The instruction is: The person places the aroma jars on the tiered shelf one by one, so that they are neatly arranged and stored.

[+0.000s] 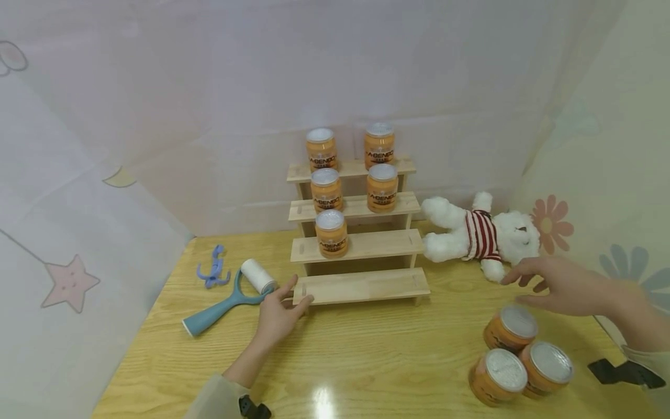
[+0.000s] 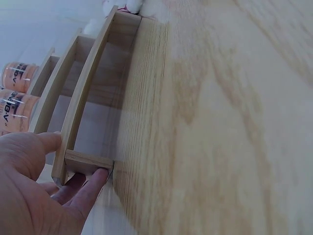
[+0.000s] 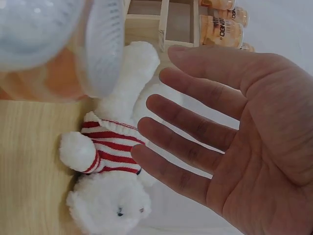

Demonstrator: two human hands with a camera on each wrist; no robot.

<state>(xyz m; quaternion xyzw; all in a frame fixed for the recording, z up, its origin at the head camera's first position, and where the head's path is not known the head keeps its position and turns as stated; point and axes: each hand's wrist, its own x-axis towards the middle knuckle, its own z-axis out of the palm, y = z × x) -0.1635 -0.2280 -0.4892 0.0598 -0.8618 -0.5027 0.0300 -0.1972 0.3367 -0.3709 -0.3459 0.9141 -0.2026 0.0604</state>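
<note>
A wooden step rack (image 1: 366, 286) stands against the back cloth, with orange jars on its upper three steps. My left hand (image 1: 280, 314) holds the left end of its lowest step, the thumb on the board's edge and fingers (image 2: 90, 191) against the end support. The right hand (image 1: 570, 286) hovers with relaxed fingers and holds nothing. Just below it are three silver-lidded orange jars, one nearer the back (image 1: 510, 329) and two in front, left (image 1: 497, 378) and right (image 1: 546, 369). In the right wrist view the hand's palm shows, with a jar (image 3: 44, 73) close to the camera.
A white teddy bear (image 1: 481, 235) in a red-striped shirt lies right of the rack. To the left are a blue-handled lint roller (image 1: 211, 317), close to my left hand, and a small purple plastic figure (image 1: 214, 269). Patterned cloth walls border the wooden table (image 1: 366, 361).
</note>
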